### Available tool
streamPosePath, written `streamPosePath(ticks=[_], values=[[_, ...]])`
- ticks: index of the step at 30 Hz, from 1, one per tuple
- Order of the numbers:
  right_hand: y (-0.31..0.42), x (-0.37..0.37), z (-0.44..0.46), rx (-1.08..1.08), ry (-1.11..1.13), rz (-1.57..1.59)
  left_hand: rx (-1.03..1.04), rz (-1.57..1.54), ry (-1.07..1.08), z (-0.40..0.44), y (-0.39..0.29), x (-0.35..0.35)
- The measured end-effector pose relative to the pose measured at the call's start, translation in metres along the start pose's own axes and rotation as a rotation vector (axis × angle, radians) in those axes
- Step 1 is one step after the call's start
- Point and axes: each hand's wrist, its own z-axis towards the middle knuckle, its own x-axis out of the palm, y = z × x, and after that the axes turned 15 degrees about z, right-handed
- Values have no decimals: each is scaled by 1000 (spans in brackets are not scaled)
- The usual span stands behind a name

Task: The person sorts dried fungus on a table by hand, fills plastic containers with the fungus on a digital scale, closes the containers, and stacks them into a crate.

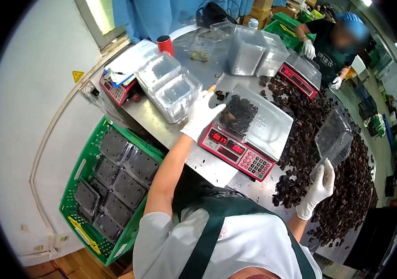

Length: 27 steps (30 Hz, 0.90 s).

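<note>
My left hand [203, 116], in a white glove, has its fingers spread beside a clear plastic box [239, 116] of dark, curled pieces like dried wood ear fungus. This box rests on the left part of the metal plate of a red scale [238, 156]. By my left fingertips lies a small knife [213, 87] with a yellowish handle. Off to the right, my gloved right hand [319, 188] grips the near end of a clear plastic container [334, 138]. That container is tilted above the heap of dark pieces [342, 195]; nothing shows inside it.
Stacked clear containers stand to the left [173, 93] and at the back [249, 51]. A green crate [75, 181] at lower left holds several packed boxes. Across the table, a co-worker [333, 46] in white gloves is beside another red scale [298, 81]. A red cylinder [165, 45] stands behind.
</note>
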Motion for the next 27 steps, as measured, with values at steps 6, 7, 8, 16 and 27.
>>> streamPosePath(ticks=[6, 7, 8, 16, 27], values=[[-4, -1, 4, 63, -20, -38, -50, -318, 59, 18, 22, -17], [-6, 1, 5, 58, -6, -54, -95, -351, 131, 19, 26, -18], [-8, 3, 6, 67, -4, -55, -142, -383, 202, 20, 28, -18], [-17, 25, 11, -45, 33, -34, -131, -305, 324, 15, 27, 1], [-20, 91, 31, -556, 514, -166, -112, -210, 467, -6, -16, 16]])
